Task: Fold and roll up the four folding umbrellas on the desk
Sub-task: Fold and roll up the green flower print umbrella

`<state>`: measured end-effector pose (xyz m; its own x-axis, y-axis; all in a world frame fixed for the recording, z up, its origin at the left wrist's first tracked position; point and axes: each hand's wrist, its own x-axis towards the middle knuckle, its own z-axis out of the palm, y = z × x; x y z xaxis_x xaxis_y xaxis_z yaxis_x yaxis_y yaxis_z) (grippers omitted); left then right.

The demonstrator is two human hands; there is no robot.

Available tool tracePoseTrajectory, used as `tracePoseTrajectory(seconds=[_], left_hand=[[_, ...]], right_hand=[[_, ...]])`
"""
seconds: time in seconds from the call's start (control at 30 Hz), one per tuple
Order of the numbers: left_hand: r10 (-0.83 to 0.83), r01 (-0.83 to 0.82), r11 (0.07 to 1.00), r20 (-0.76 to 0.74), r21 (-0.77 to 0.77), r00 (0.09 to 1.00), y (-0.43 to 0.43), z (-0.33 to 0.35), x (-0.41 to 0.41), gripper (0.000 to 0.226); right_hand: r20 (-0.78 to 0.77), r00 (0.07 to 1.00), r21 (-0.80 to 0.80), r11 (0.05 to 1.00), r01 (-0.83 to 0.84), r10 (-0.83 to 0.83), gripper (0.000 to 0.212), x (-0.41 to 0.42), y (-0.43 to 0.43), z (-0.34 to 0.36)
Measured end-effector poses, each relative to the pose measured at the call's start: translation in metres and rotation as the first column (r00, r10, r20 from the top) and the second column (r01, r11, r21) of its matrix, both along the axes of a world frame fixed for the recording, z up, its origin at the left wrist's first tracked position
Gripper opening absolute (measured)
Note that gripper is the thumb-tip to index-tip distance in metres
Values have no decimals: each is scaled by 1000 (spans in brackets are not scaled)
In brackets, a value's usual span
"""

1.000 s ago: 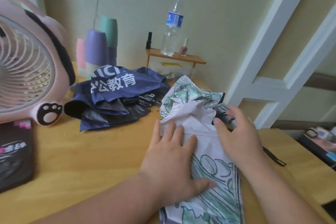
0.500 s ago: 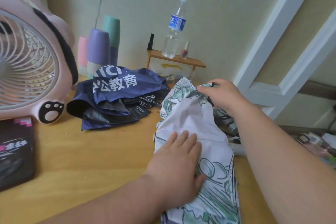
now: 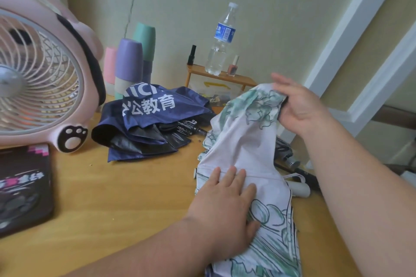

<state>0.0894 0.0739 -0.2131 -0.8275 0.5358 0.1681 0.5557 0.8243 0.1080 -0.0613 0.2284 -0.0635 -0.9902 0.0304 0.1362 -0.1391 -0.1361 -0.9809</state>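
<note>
Where a second ago both hands lay flat on the white-and-green printed umbrella [image 3: 243, 141], the right hand [image 3: 301, 108] has since reached to the canopy's far edge and lifted it clear of the bench [image 3: 112, 198]. It pinches that fabric edge between thumb and palm, the fingers [image 3: 279, 80] above it only loosely extended. The left hand [image 3: 225, 213] stays spread flat, fingers straight, pressing the near half of the canopy down on the bench in front of the person. That looks like a panel being drawn out taut so its pleat can be laid over, so this umbrella is still at the folding stage, not yet rolled. The navy umbrella [image 3: 153, 119] lies crumpled near the pink fan [image 3: 33, 74], untouched, and a white handle [image 3: 299, 189] shows just beside the right forearm.
</note>
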Motion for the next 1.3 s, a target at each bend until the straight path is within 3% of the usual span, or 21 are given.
tracePoseTrajectory(seconds=[0.1, 0.3, 0.5, 0.6, 0.7, 0.73, 0.8, 0.83, 0.87, 0.93, 0.97, 1.07, 1.17, 1.3], left_hand=[[-2, 2, 1000, -3, -11, 1000, 1, 0, 1, 76], [-2, 5, 997, -35, 76, 999, -1, 1, 1, 68], [16, -5, 997, -149, 76, 989, 1, -3, 1, 59], [-31, 83, 968, -217, 238, 976, -3, 1, -1, 39], [100, 135, 807, -357, 575, 929, -13, 18, 0, 21], [193, 81, 695, -294, 714, 936, -17, 29, 0, 22], [300, -126, 451, -17, 884, 954, -25, 48, -8, 22], [305, -239, 379, 123, 894, 944, -30, 55, -14, 17], [294, -315, 365, 212, 876, 932, -36, 60, -22, 12], [237, -380, 450, 302, 808, 923, -44, 64, -30, 30], [223, -372, 541, 299, 754, 928, -46, 61, -31, 44], [303, -229, 798, -42, 557, 952, -47, 45, -40, 54], [246, -131, 872, -191, 472, 950, -46, 43, -54, 29], [120, -91, 869, -30, 487, 992, -40, 59, -61, 8]], right_hand=[[-142, 990, -199, 980, -5, -24, 31, 24, 14, 4], [-143, 987, -198, 979, 40, -69, 43, 91, 24, -29], [-119, 993, -242, 969, -44, 15, 65, 118, 29, -63], [-147, 988, -333, 939, -91, 44, 63, 117, 30, -69], [-140, 990, -367, 927, -76, 26, 65, 113, 32, -86], [-137, 991, -356, 932, -63, 15, 67, 113, 33, -90], [-149, 989, -337, 939, -70, 21, 69, 114, 34, -95], [-161, 986, -333, 939, -88, 35, 70, 116, 35, -95], [-174, 984, -333, 937, -106, 50, 69, 117, 36, -94], [-194, 978, -319, 937, -141, 81, 66, 120, 39, -94], [-204, 974, -294, 942, -160, 101, 61, 121, 40, -93], [-214, 958, -145, 964, -222, 189, 45, 123, 43, -96], [-198, 956, -22, 974, -225, 216, 43, 120, 46, -102], [-254, 933, 127, 965, -228, 254, 55, 118, 54, -102]])
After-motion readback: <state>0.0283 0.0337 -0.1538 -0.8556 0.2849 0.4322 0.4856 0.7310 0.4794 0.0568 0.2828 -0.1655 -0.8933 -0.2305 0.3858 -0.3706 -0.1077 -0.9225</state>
